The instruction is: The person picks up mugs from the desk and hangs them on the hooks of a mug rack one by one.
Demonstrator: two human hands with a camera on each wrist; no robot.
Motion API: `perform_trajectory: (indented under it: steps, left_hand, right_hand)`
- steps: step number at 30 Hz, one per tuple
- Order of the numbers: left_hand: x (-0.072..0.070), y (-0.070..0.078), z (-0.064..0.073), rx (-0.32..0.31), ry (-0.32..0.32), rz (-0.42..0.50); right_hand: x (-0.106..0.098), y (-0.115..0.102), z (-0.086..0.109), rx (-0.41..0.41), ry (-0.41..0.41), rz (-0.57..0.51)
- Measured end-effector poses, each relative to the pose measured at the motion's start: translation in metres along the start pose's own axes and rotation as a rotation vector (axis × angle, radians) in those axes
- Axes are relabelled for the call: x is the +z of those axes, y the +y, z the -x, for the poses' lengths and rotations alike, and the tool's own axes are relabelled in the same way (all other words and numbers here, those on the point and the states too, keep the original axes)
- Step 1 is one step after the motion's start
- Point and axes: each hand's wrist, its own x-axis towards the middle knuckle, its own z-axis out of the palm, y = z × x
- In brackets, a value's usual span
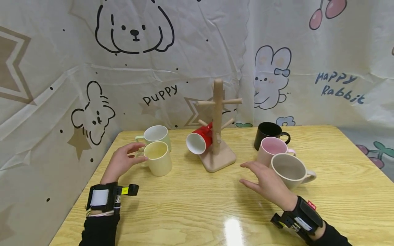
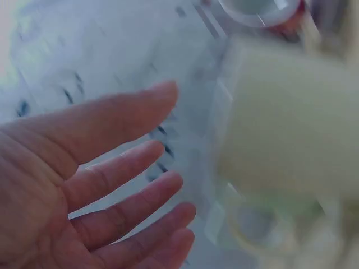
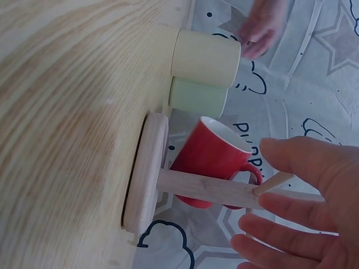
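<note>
My left hand is at the handle side of the pale yellow mug, thumb and fingers spread with nothing between them. Behind that mug stands a pale green mug, white inside. Just left of the beige mug is my right hand, fingers apart and holding nothing; it overlaps the pink mug in the head view. A red mug with a white inside hangs tilted by its handle from a low peg of the wooden mug tree.
A black mug stands behind the pink one at the right. The mug tree's square base rests on the wood-grain table. A printed cloth hangs behind the table and along its left side.
</note>
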Motion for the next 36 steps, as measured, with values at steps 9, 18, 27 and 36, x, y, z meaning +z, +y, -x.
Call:
perform_trajectory:
  steps: [9, 18, 27, 36]
  left_hand:
    - [0.014, -0.049, -0.018, -0.152, -0.08, -0.022]
    - [0.022, -0.052, -0.017, -0.099, -0.016, -0.074]
    - [0.016, -0.053, -0.009, -0.112, -0.038, -0.079]
    - [0.007, -0.036, -0.008, -0.017, -0.045, -0.052]
  right_hand:
    - [0.001, 0.001, 0.002, 0.015, -0.015, 0.002]
    - [0.004, 0.0, 0.002, 0.015, -0.025, 0.008]
    - [0.004, -0.001, 0.0, 0.014, -0.034, -0.003]
    - [0.004, 0.001, 0.001, 0.009, -0.017, -0.002]
